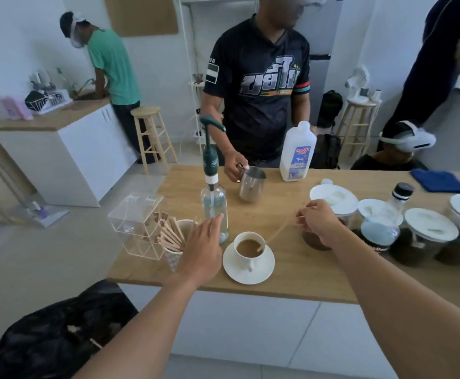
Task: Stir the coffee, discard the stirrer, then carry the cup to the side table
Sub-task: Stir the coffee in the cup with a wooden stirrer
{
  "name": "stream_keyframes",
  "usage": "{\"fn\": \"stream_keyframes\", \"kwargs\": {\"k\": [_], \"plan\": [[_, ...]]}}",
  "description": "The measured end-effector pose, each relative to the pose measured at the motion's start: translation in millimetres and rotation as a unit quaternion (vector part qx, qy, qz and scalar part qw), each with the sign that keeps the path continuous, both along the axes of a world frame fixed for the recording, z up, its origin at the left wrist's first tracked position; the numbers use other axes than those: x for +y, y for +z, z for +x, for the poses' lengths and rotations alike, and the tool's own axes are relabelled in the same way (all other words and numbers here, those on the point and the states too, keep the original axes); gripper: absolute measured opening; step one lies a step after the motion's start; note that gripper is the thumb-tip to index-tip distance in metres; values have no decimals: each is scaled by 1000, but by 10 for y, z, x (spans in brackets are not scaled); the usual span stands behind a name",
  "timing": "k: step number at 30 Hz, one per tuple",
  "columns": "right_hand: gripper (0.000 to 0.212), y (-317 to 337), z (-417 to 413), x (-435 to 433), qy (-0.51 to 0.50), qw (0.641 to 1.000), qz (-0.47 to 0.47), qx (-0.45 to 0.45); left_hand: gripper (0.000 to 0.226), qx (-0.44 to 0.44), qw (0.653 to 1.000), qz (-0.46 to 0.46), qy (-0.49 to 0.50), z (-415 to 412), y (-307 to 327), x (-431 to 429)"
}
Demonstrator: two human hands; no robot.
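Two arms outstretched, right hand (319,224) pinching stirrer (276,234) in coffee cup (249,248), left hand (200,251) spread open, empty

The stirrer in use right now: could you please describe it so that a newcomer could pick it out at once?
Start at the wooden counter and find the white coffee cup on its saucer. One thin wooden stirrer slants from the coffee to the right hand. Unlike the spare sticks bunched in a paper cup, it stands alone, held.
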State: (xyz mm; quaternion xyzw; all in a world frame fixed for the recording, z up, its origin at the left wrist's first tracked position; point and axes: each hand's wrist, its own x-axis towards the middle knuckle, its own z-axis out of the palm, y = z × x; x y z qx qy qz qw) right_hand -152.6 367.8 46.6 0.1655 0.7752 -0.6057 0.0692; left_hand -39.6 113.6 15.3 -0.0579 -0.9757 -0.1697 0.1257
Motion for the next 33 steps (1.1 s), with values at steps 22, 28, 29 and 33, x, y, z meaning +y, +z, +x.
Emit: {"fn": "stream_keyframes", "kwargs": {"k": [22,28,29,33], "plan": [[24,-1444,-219,-280,134,979,139,-69,62,-234,970,71,-5,114,-806,-18],[21,-1443,-333,-438,144,977,139,-77,56,-253,965,76,4,55,-944,-110],[23,-1419,-331,-453,139,978,136,-76,55,-252,965,72,4,47,-958,-105],[21,-1350,-293,-501,137,980,131,-66,53,-252,965,64,-2,14,-997,-45]]}}
